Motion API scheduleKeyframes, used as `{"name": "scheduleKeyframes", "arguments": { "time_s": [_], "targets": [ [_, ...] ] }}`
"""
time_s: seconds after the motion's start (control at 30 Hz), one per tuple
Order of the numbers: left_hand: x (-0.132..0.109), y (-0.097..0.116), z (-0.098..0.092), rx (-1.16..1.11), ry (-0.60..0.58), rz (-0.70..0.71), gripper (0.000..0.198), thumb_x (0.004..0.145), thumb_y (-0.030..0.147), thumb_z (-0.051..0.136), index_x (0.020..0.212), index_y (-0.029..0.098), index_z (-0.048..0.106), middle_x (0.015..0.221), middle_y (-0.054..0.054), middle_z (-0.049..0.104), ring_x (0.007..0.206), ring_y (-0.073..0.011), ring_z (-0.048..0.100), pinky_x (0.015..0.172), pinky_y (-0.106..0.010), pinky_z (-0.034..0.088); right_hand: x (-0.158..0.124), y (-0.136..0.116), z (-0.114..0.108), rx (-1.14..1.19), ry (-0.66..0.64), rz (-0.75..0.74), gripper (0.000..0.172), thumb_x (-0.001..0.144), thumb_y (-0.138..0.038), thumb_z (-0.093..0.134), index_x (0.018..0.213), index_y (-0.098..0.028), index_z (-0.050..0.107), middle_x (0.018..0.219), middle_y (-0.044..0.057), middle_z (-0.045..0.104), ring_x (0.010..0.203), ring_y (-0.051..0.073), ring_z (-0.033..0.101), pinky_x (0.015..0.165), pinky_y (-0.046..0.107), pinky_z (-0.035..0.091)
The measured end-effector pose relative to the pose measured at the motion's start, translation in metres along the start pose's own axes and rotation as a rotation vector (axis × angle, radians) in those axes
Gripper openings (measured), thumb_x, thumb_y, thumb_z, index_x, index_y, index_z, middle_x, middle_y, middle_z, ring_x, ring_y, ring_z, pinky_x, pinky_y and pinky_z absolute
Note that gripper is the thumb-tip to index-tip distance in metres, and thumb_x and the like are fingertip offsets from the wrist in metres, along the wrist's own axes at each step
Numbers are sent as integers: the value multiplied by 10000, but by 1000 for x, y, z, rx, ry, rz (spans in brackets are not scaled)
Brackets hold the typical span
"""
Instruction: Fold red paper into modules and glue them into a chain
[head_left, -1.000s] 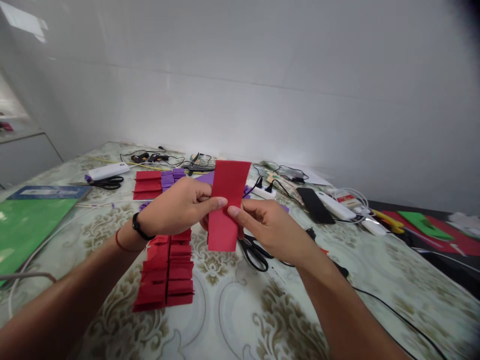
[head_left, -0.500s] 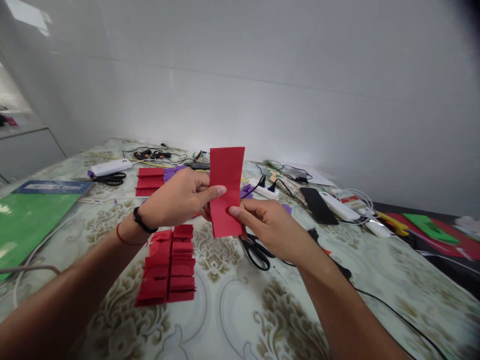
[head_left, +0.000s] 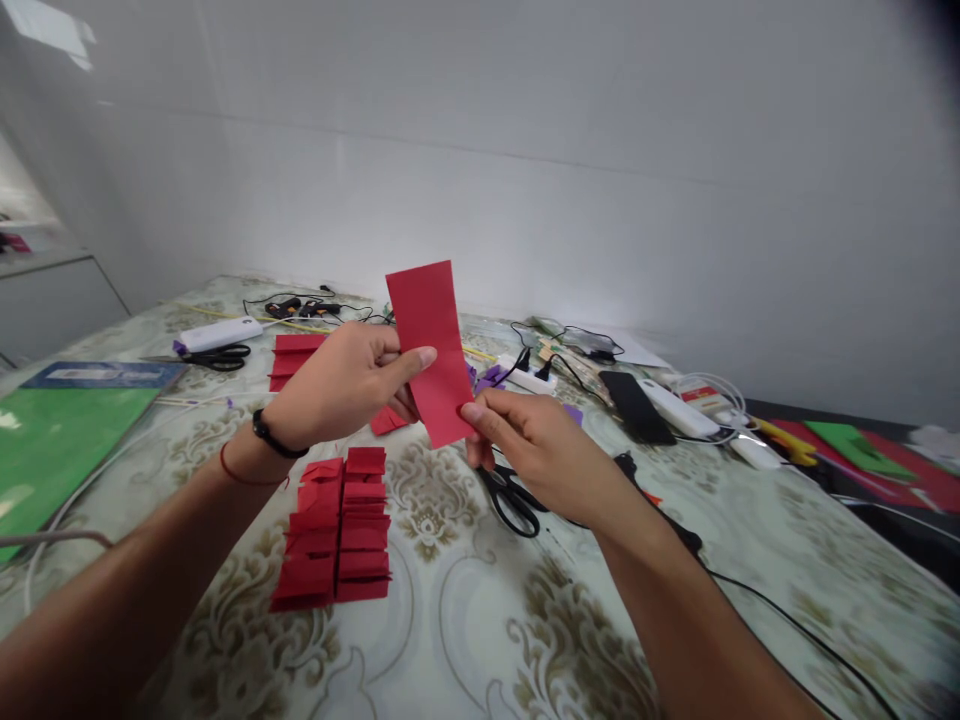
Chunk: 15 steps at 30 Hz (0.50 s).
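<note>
A strip of red paper [head_left: 431,310] is held up over the table, its top leaning to the left. My left hand [head_left: 364,375] pinches its left edge, thumb on the near face and fingers behind. At the lower right corner, my right hand [head_left: 525,440] grips the same strip between thumb and fingers. Below my left wrist, folded red paper pieces [head_left: 334,530] lie in two columns on the patterned tablecloth [head_left: 442,630]. Black-handled scissors [head_left: 514,505] lie under my right hand, their blades partly hidden by it.
At the left lie a green sheet packet [head_left: 75,430], a second pair of scissors [head_left: 217,357] and a white power strip [head_left: 221,333]. Glue guns [head_left: 300,308] rest at the back. A black phone [head_left: 637,407] and cables are at the right. A plain wall rises behind.
The red paper strip has moved up and left and tilted, its top now leaning left. My left hand has risen slightly with it; my right hand has slid to the lower corner.
</note>
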<state>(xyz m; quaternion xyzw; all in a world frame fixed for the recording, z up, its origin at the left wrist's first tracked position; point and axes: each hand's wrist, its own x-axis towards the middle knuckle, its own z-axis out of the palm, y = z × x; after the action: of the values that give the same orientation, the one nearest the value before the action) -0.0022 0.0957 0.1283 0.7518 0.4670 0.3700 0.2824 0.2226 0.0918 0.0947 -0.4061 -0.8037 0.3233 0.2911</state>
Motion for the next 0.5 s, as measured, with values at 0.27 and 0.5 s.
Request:
{"name": "scheduleKeyframes", "arguments": {
  "time_s": [0.27,0.5],
  "targets": [
    [2,-6,-2,-209,20,-38,329,966,424,662,1030,106,717,858,-121,813,732,-247,805,674,-341,666,0,-1,-3,61,-61,16,463,1099,-418,410,720,-204,567,677,6,648,637,149,592,678,290,434],
    [-3,-7,-20,388,112,577,812,710,585,915,1403,259,647,1746,-130,251,1621,-447,138,1292,-651,172,-2,2,-17,357,-202,74,558,1009,-668,528,716,-196,578,644,1,640,595,138,559,659,288,457]
  ]
}}
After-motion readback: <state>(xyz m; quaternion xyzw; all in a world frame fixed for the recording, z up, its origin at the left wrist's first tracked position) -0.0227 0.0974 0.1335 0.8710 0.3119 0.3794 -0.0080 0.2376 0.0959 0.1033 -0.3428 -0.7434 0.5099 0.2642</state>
